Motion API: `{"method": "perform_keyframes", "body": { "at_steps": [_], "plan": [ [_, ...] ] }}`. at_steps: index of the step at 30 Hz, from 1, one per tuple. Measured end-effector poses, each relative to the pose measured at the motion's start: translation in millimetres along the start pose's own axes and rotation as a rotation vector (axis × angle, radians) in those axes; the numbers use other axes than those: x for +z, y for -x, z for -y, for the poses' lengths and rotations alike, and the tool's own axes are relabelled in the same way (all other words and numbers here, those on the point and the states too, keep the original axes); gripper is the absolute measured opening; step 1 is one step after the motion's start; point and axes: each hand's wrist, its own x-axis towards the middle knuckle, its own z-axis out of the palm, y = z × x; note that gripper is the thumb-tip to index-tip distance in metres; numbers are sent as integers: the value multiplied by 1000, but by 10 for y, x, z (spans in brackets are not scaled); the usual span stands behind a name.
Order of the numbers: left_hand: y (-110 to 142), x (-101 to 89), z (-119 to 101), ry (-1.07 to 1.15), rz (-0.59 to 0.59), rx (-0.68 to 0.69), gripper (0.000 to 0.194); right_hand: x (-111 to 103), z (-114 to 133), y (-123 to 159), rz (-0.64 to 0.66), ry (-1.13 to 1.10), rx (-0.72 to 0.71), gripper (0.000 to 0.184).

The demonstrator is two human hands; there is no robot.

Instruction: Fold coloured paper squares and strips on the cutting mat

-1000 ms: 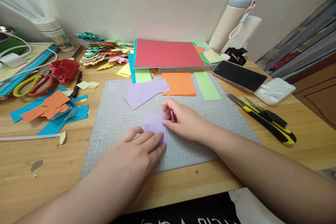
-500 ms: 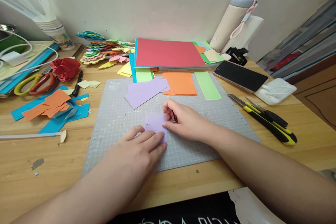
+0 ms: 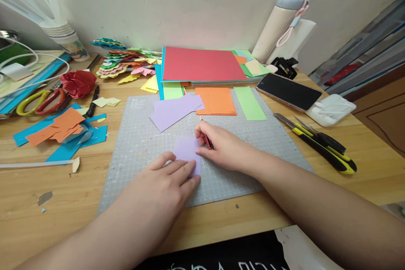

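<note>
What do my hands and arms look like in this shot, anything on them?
Your left hand and right hand are ungloved, with no rings visible. Both forearms look bare: no sleeve, watch or bracelet shows. Black cloth with white lettering shows at the bottom edge; I can't tell whether you're wearing it.

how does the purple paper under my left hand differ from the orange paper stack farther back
The purple paper lies partly under your left hand; no hand touches the orange paper stack. The purple paper is nearer you, the orange paper stack near the far edge of the grey cutting mat. Both lie on that mat.
</note>
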Motion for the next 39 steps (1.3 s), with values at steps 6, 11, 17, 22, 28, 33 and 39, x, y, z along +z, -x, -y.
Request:
{"method": "perform_keyframes", "body": {
  "at_steps": [6,11,17,22,28,33,39],
  "plan": [
    [-11,3,-32,13,35,-52,28,28,14,24,-13,9,-2,23],
    [-14,-19,-92,-14,3,-122,22,109,18,57,-78,123,-48,26],
    [-23,-21,-200,-54,-30,-250,28,126,9,54,-70,147,-46,28],
    [4,-13,-215,5,-10,-338,31,112,13,53,-59,151,-41,28],
    [111,-35,-196,32,-55,-468,36,103,23,55,-39,147,-36,27],
    [219,-28,-118,60,-36,-537,37,100,26,59,-31,145,-32,27],
    [230,-11,-82,79,25,-614,38,92,31,57,-38,153,-22,27]
  ]
}}
